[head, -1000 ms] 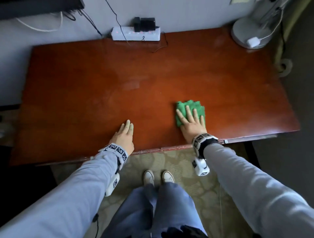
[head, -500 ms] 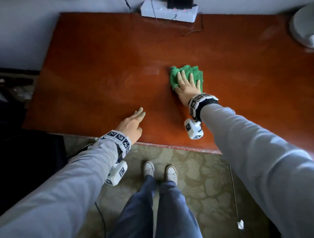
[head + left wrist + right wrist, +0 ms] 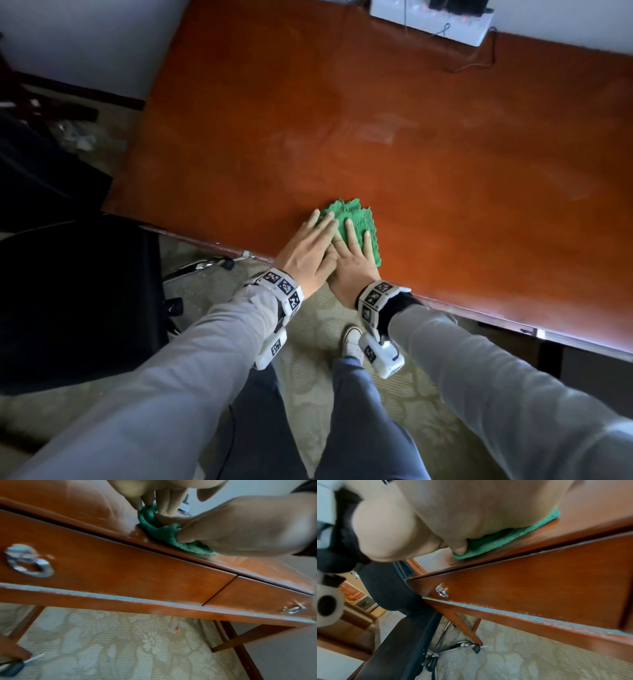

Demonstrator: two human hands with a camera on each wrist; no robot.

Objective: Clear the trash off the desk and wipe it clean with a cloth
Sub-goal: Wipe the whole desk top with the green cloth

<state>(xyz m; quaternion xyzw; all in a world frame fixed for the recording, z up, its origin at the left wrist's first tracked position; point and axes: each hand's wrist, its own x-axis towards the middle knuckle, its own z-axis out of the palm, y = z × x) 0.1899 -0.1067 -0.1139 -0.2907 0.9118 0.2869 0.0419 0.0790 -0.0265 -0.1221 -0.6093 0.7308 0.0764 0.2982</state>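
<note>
Crumpled green cloth flat on the reddish-brown wooden desk, near its front edge, under both hands.

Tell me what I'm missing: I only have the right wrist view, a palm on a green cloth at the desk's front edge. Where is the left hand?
Observer: In the head view, the left hand lies partly over the right hand, and its fingertips reach the green cloth.
Reviewer: Are the right fingers bunching the cloth?
Observer: The head view shows them straight and spread flat on top of it.
Reviewer: Is any trash on the desktop?
Observer: None shows on the part of the desk in view. There is only a white power strip at the back edge by the wall.
</note>
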